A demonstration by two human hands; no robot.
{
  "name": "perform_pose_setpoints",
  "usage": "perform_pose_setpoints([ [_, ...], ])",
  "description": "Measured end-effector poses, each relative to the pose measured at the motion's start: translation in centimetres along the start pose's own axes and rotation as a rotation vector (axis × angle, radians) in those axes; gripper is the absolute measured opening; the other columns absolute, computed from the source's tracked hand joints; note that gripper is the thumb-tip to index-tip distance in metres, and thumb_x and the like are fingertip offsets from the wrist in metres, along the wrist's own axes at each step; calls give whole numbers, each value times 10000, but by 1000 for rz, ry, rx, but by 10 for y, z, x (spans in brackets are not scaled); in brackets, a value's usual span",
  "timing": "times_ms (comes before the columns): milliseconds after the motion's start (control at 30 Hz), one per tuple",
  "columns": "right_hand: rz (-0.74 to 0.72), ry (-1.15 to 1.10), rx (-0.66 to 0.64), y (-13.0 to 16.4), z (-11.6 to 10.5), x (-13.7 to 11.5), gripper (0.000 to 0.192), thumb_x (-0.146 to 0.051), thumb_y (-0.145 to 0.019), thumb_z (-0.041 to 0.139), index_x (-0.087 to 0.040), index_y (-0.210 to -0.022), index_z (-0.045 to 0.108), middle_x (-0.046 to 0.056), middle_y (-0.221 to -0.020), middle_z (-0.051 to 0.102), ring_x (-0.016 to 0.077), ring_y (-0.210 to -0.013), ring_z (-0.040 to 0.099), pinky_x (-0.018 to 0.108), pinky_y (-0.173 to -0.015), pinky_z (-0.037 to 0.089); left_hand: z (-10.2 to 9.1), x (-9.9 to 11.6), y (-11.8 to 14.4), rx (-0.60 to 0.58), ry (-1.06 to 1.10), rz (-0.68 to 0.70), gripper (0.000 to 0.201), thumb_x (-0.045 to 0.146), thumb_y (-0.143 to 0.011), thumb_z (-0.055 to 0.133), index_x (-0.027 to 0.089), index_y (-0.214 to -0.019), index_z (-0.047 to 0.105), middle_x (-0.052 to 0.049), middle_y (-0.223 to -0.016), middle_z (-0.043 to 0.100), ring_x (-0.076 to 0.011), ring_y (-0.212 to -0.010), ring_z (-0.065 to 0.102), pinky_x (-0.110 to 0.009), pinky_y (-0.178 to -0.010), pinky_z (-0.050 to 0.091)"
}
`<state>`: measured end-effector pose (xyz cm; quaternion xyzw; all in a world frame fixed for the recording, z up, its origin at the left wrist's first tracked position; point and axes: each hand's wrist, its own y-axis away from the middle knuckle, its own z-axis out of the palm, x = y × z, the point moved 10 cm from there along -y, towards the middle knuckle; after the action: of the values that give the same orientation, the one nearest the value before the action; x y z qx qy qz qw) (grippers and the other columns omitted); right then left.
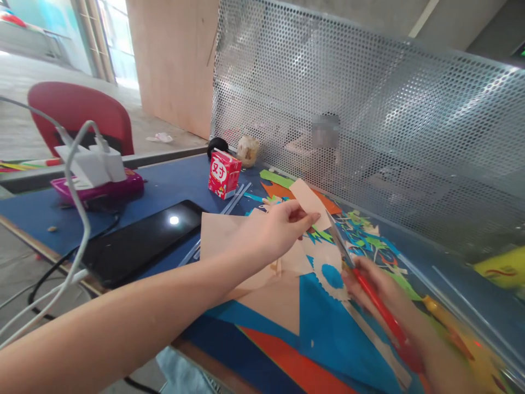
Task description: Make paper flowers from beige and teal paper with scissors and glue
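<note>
Left hand (283,227) pinches a tan paper (309,202) by its edge; right hand (377,287) grips red scissors (369,290), blades at the paper. Thin and floppy, it wants holding near the cut. Behind it, a red carton (223,174) on the worktop (172,180).

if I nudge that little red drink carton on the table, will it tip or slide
The red drink carton looks small and boxy, standing upright on the flat blue table, so it probably slides before tipping. It is likely light, especially if emptied; a push near its top might topple it.
</note>
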<state>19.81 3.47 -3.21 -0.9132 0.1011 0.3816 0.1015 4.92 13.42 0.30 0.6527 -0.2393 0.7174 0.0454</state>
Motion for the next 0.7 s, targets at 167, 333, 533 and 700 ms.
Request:
perform_pose_setpoints([
  [167,48,-39,-23,0,-1,2,353,-528,-675,592,-232,-688,400,-90,-496,335,74,-402,310,210,-377,222,3,0,2,-22,-54,-19,202,271,-763,606,146,-624,529,9,-581,570,-58,-469,455,-191,-452,387],
  [333,118,-24,-48,2,-1,5,345,-527,-672,595,-233,-712,420,-89,-487,354,74,-379,324,202,-348,238,4,-4,1,-24,-1,-13,198,272,-751,617,153,-627,519,11,-581,577,-59,-468,465,-189,-442,381],
  [533,121,60,-14,5,-8,0,335,-530,-671,585,-235,-711,429,-84,-482,376,78,-362,320,205,-328,261,4,-8,-2,-31,20,1,218,320,-718,653,147,-653,537,10,-574,579,-62,-466,477,-196,-445,389],
  [700,56,64,19,5,-10,-4,330,-522,-681,575,-239,-683,406,-93,-469,344,75,-349,311,203,-319,238,6,-9,-4,-41,54,11,202,303,-720,657,135,-679,553,12,-556,574,-59,-462,482,-190,-441,398],
])
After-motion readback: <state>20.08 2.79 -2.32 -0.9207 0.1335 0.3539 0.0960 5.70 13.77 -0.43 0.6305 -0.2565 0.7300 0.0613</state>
